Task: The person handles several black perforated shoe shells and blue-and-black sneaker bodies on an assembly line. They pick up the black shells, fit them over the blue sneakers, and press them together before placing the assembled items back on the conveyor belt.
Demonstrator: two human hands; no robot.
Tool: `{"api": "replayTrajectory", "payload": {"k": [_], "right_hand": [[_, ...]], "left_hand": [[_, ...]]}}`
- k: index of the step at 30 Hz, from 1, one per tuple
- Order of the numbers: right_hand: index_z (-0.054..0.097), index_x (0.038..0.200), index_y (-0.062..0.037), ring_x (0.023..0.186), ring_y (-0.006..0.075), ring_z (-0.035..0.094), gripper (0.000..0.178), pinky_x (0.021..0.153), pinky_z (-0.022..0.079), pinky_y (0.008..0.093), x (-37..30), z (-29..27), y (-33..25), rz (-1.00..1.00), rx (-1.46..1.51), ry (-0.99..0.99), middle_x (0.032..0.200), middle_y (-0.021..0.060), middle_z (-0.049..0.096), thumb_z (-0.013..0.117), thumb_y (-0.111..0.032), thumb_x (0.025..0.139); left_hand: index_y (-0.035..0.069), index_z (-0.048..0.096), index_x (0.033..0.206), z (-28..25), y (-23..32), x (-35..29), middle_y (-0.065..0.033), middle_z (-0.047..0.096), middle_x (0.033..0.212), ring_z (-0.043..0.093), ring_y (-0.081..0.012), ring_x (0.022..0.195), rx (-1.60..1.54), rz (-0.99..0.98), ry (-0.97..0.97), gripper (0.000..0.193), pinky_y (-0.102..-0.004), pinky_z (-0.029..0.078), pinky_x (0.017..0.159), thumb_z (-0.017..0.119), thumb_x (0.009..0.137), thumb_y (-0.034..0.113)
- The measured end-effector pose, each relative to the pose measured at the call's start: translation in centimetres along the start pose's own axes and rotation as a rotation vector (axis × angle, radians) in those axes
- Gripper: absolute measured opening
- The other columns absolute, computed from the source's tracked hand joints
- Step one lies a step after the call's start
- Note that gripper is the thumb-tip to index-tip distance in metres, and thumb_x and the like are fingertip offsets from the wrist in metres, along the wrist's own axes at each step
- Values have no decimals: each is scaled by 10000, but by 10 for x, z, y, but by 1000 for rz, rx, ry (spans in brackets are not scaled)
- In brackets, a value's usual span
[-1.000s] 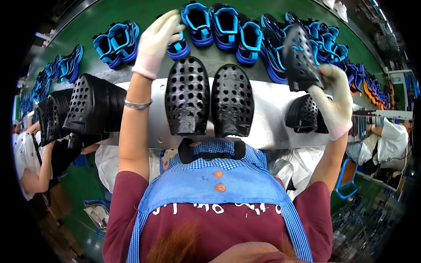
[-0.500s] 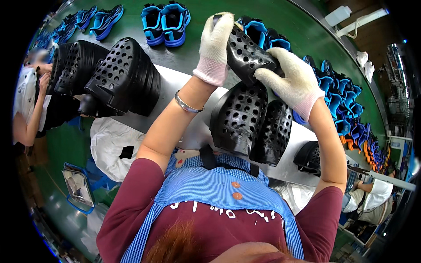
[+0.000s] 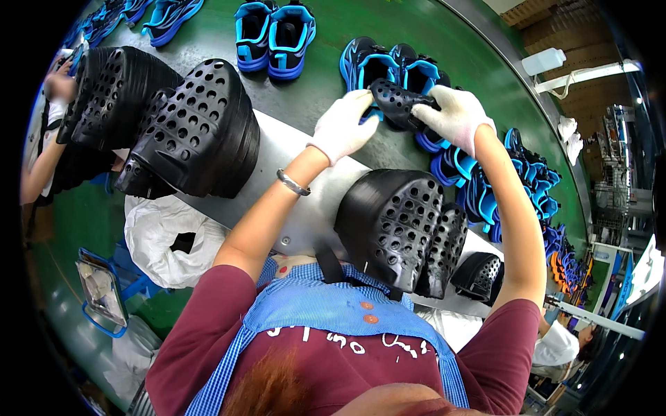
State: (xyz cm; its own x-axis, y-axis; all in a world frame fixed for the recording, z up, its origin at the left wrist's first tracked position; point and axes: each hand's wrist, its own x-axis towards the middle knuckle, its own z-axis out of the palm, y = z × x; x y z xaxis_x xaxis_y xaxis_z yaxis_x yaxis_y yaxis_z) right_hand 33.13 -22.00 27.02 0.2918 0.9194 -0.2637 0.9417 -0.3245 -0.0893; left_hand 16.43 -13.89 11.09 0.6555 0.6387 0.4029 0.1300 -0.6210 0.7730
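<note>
In the head view, a white jug [image 3: 544,61] sits past the desk's [image 3: 336,24] far edge, its contents hidden. The right grip [image 3: 458,115] is clamped on a black perforated insert [image 3: 394,102] over blue-trimmed shoes [image 3: 357,66]. The left grip's [image 3: 343,129] thumb and fingers stand apart beside the insert's left end; both forearms reach forward.

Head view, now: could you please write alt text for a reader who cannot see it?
A gloved right hand holds a black perforated piece in front of blue-and-black shoes on a green table, with the gloved left hand close beside it. Stacks of similar black pieces stand along a silver surface in the foreground.
</note>
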Motion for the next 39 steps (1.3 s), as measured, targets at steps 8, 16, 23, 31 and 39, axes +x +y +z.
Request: {"api": "replayTrajectory", "payload": {"k": [8,16,23,31,39], "right_hand": [[701,987,-6,930,356,683,384,828,542,432,78,25,-41,9,-293,-13,960,216,701,607,-366,894],[747,948,-100,930,309,702,219,792,553,405,118,63,-69,-25,-425,-56,978,142,724,590,-227,864],[757,936,-105,952,300,699,217,793,555,396,146,80,-57,-51,-468,-1,996,131,724,559,-137,852],[739,1033,-81,1007,304,685,277,839,548,388,134,67,-72,28,-427,-39,1089,132,709,514,-152,888],[734,1061,-113,1030,290,678,296,845,545,408,143,58,-55,4,-278,-37,1117,110,705,554,-262,878]], "left_hand": [[124,632,1096,10,-8,6,-59,601,1137,616,-298,985,277,-116,-121,283,-401,520,813,641,859,278],[77,721,971,3,-9,51,-170,705,992,679,-338,937,313,-435,-543,319,-436,535,830,573,852,333],[53,741,915,4,-13,63,-189,708,965,689,-342,905,374,-442,-573,340,-428,537,818,562,834,330],[92,732,979,0,-14,54,-164,704,1018,671,-339,965,376,-457,-566,343,-426,529,855,533,873,351],[38,721,953,0,-6,78,-168,724,903,713,-304,828,485,-433,-654,441,-407,551,797,560,829,429]]}}
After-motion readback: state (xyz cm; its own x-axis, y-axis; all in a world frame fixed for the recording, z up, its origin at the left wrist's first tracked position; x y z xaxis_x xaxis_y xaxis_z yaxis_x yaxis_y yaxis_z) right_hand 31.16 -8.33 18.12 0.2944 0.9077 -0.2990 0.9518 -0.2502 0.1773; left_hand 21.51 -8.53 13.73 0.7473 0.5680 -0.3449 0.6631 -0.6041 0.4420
